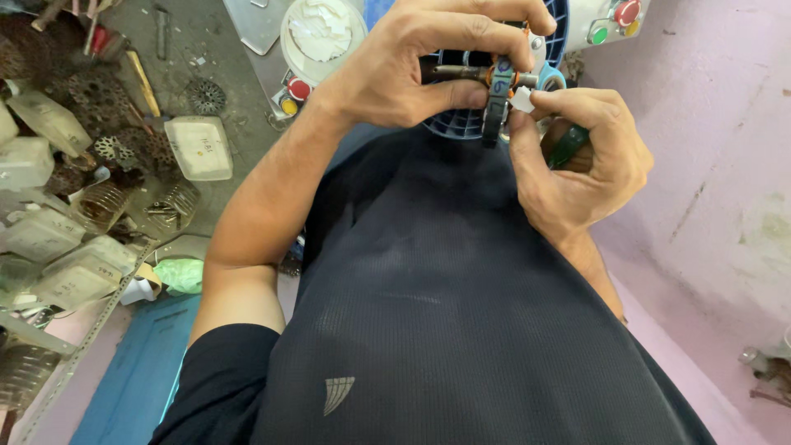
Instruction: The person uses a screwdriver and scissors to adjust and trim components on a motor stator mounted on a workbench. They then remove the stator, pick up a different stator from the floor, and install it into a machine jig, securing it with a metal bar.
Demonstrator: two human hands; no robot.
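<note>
Up near the top centre of the frame, both hands meet over a small motor part with a dark ring-shaped core, orange windings and a thin metal shaft. The left hand curls over it from the upper left, fingers and thumb pinching the shaft and the ring. The right hand comes from the lower right; its thumb and forefinger pinch a small white plastic connector just beside the ring, touching it, while the remaining fingers fold around a dark green tool handle tucked in the palm. Behind the hands lies a blue slotted plastic fan housing, partly hidden by them.

A black mesh shirt fills the lower middle of the frame. At the top centre sits a round white plastic cover with red and yellow buttons just below it. On the left, the grey floor carries white plastic containers, coiled metal windings and perforated metal discs. A pink wall fills the right side.
</note>
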